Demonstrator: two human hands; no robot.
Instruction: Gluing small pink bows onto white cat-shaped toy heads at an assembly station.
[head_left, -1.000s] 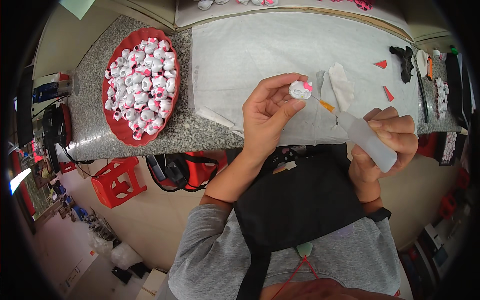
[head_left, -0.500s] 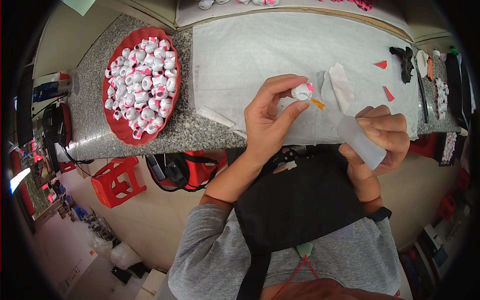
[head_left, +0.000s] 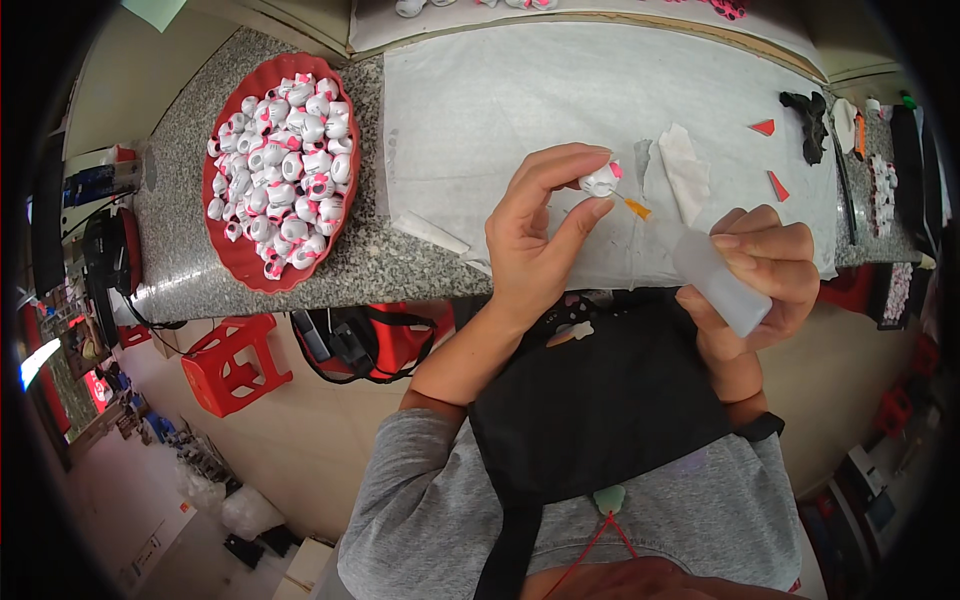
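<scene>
My left hand (head_left: 525,225) holds one white cat head (head_left: 600,180) between thumb and fingertips; the gap between them is narrow, set by the width of the part. The cat head is raised over the front half of the sheet (head_left: 480,110), about midway between its left and right edges, with its pink bow at the upper right. My right hand (head_left: 768,262) is wrapped around a translucent bottle (head_left: 718,285), fingers curled on its far side and right flank, thumb on the near side. The bottle is tilted over the sheet's front edge, its orange nozzle (head_left: 637,209) directed up and left at the cat head; whether the fine tip makes contact, I cannot tell. A crumpled tissue (head_left: 684,172) lies on the sheet beyond the nozzle. Two red scraps (head_left: 764,127) lie near the sheet's right edge, and a black item (head_left: 806,125) sits at that edge, toward the far corner. A paper strip (head_left: 430,232) lies at the front left corner. Left of the sheet, on the granite surface (head_left: 368,235), a red scalloped tray (head_left: 228,255) holds a heap of similar heads (head_left: 285,165).
</scene>
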